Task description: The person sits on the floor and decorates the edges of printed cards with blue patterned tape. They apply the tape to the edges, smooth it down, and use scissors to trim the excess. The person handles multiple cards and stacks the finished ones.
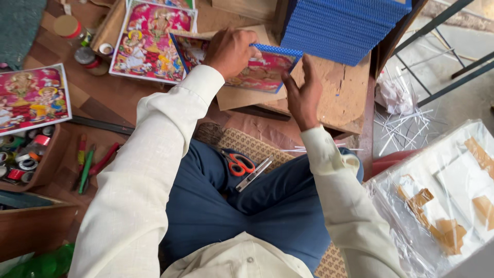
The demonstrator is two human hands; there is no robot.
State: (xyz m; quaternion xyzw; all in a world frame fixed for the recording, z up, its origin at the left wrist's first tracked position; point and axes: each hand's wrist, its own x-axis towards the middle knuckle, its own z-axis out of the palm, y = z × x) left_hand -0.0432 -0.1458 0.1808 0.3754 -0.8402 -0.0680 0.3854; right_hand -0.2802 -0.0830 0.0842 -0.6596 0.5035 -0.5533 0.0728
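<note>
My left hand (231, 50) grips the top edge of a colourful printed picture (257, 69) that has a blue dotted border strip, holding it over a brown board (339, 98). My right hand (303, 95) is at the picture's right end, fingers spread, touching or just beside its corner. Both arms wear cream sleeves. Orange-handled scissors (241, 164) lie on my lap over blue trousers.
A stack of blue dotted sheets (345, 25) rises at the back right. More printed pictures (149, 41) lie at the left and back. A tray of tape rolls (25, 154) and pens (87, 164) sits left. White strips (406, 123) litter the floor; a plastic-wrapped bundle (442, 195) lies right.
</note>
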